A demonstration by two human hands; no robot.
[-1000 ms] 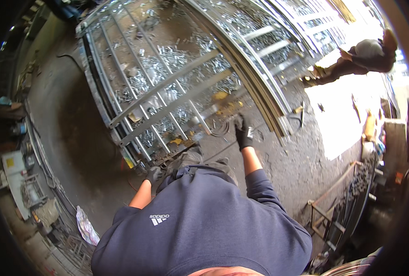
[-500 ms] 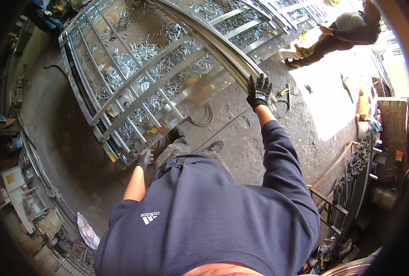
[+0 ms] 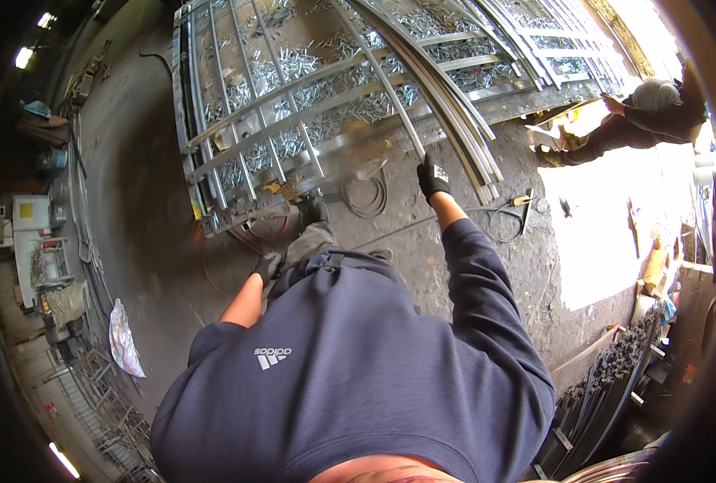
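Right hand (image 3: 433,179) pinches the near end of slim metal bar (image 3: 396,105); probably stiff, slick, balances mid-length. Left hand (image 3: 268,266): too small, can't tell.

Right grip (image 3: 434,180) black-gloved; metal bar (image 3: 392,97) silver-grey; sweatshirt (image 3: 374,362) navy.

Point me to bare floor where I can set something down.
Mostly bare grey floor lies between your right sleeve and the sunlit patch; darker floor lies left of the worktable, above the plastic bag. Crowded: the worktable, with metal bars and loose pieces, and the lower-right bar stack.
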